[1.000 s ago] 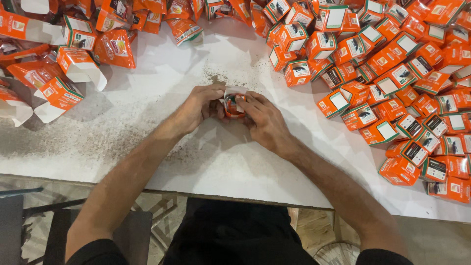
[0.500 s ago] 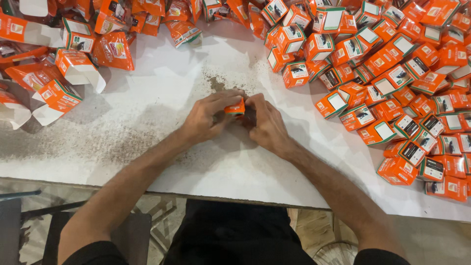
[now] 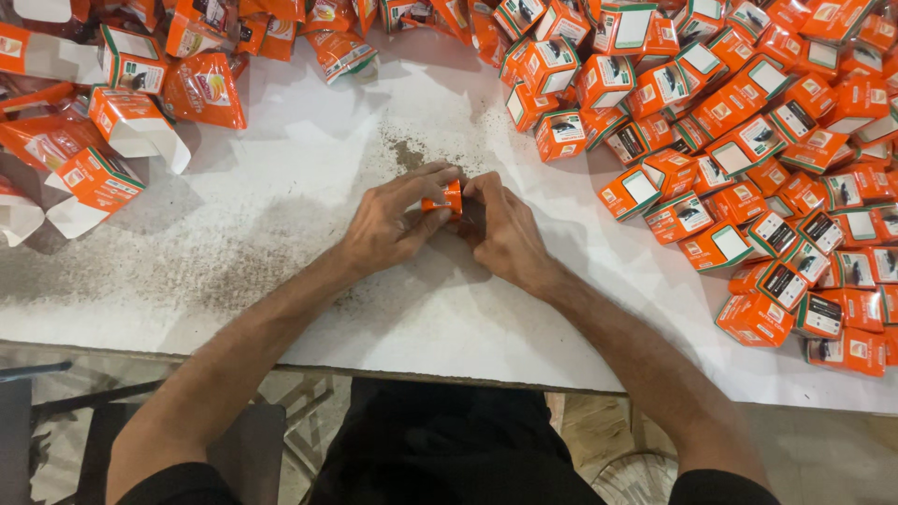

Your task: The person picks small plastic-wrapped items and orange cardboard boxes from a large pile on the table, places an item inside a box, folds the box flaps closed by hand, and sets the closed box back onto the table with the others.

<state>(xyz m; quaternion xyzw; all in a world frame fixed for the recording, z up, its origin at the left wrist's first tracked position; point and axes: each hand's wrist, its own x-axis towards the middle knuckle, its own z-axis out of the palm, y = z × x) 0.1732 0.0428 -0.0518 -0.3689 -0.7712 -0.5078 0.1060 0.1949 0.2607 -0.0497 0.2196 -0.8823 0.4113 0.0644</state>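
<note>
Spreading across the whole view, a white table (image 3: 281,281) is carrying everything, its surface dusted with dark specks that are gathering thickest just beyond the hands. Along its right side a heap of closed boxes (image 3: 748,150) is piling up from the far edge down toward the near edge: small orange cartons, squarish, each with a white panel edged in green or a dark printed patch on one face (they are lying at every angle, some on their sides, some face up). Along the far left, open cartons (image 3: 131,122) are lying with their white flaps hanging loose, and among them soft orange pouches (image 3: 206,89) are resting, crumpled and glossy.

At the middle of the table, both hands are meeting over one small orange box (image 3: 441,199). Its long axis is running roughly left to right, tilting slightly, with one end pointing toward the left hand and the other toward the right. The left hand (image 3: 388,224) is clamping it, thumb beneath and fingers curling over the top. The right hand (image 3: 505,234) is pressing against its other end, fingers bent together on it, knuckles up. Most of the box is being hidden by the fingers, so only an orange face is showing; whether it is touching the table I cannot tell.
</note>
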